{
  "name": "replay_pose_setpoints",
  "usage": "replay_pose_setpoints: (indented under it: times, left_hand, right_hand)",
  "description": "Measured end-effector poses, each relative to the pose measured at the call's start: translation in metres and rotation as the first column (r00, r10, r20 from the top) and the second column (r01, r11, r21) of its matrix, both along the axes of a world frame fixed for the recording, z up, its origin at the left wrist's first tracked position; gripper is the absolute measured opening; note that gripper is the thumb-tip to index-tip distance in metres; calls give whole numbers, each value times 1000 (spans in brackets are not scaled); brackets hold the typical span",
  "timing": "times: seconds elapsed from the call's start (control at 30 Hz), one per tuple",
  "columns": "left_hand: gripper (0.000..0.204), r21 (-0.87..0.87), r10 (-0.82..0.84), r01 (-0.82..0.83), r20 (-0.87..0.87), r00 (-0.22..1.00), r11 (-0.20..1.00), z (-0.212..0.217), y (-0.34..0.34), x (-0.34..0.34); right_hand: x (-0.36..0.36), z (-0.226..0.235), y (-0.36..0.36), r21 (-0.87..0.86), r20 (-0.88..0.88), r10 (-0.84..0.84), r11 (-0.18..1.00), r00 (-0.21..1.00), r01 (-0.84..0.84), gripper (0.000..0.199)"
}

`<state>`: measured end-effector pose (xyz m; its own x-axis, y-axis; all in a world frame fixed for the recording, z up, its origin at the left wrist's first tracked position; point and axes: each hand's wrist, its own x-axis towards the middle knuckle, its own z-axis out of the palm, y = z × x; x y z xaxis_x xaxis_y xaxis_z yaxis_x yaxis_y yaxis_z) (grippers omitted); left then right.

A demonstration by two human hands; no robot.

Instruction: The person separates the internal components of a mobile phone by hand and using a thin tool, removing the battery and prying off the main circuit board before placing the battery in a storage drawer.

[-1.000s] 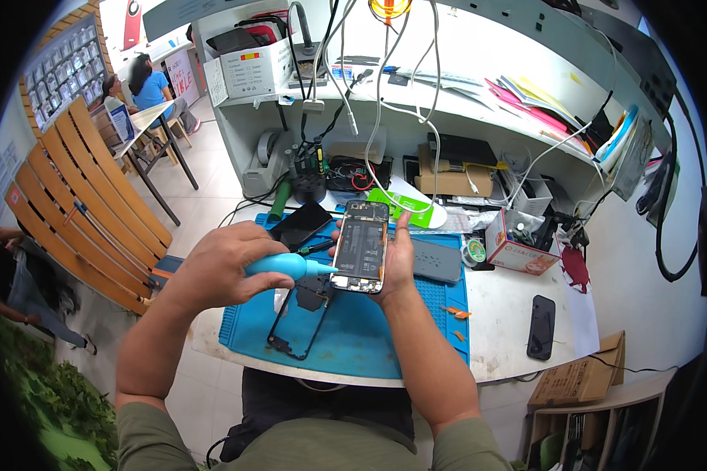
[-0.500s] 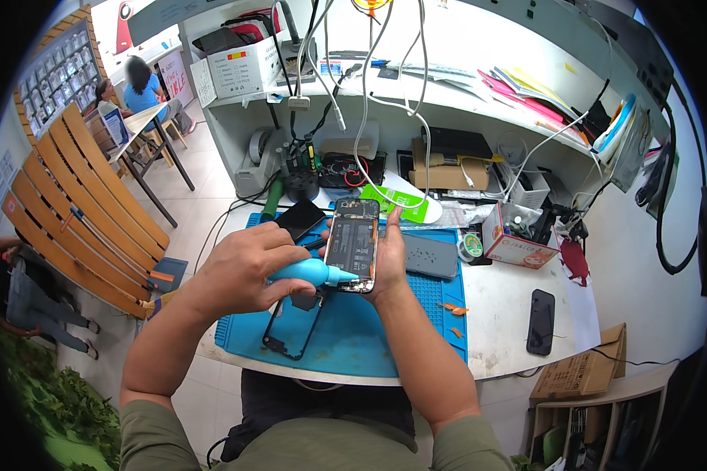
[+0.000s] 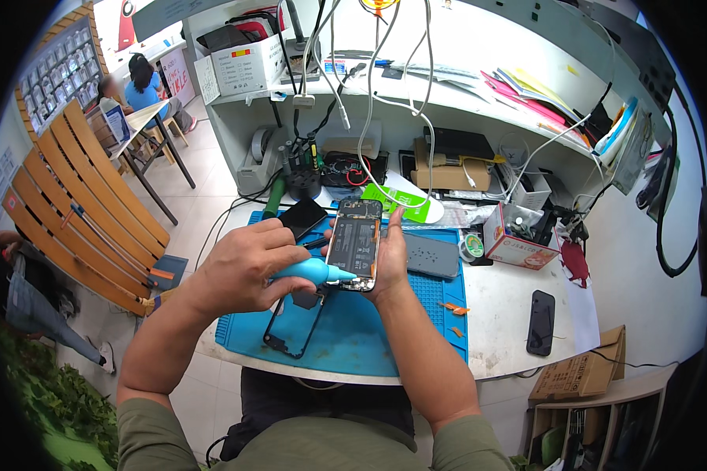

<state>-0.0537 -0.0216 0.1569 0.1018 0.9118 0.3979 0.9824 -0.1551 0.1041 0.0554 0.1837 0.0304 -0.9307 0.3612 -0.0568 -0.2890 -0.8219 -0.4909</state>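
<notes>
My right hand point(image 3: 393, 271) is closed round an opened smartphone point(image 3: 355, 247), gripping it by its edges above the mat. Its battery and circuit parts lie bare, facing up. My left hand point(image 3: 251, 267) is wrapped round a light blue dust blower bulb point(image 3: 305, 271). The pointed nozzle of the blower reaches the phone's near end; whether it touches cannot be made out. Under my hands a black phone frame point(image 3: 291, 345) lies on the blue work mat point(image 3: 361, 345). Beyond my left hand rests a dark phone screen point(image 3: 303, 217).
A grey flat panel point(image 3: 430, 257) lies on the mat's right side, with orange scraps point(image 3: 454, 308) nearby. Further right are a black phone point(image 3: 540, 323) and a box of parts point(image 3: 518, 239). White cables point(image 3: 361, 145) hang from the shelf. Other people are at the left.
My hands, the phone and the blower keep nearly the same pose, and the view has shifted slightly. At the far left, a walking person's legs have moved.
</notes>
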Motion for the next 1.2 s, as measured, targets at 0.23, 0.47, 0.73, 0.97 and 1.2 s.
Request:
replay_pose_setpoints:
  times: [0.23,0.47,0.73,0.97,1.2]
  left_hand:
    - [39,60,51,-68,246,968,996,-31,-11,-15]
    - [68,48,29,-244,952,305,969,-90,-40,-65]
    - [60,-18,399,-609,770,498,793,-140,-20,-194]
    - [66,-16,522,-694,672,525,720,-143,-4,-190]
    - [25,444,445,-667,508,737,598,-117,-11,-153]
  right_hand:
    - [-4,-1,-3,-23,10,38,999,999,-37,108]
    - [-5,-6,-4,-18,-28,89,996,996,-90,105]
    - [-5,-10,2,32,11,64,997,998,-64,104]
    - [-2,-13,20,50,23,-16,999,1000,15,105]
    - [-3,-17,25,40,76,-172,985,982,169,96]
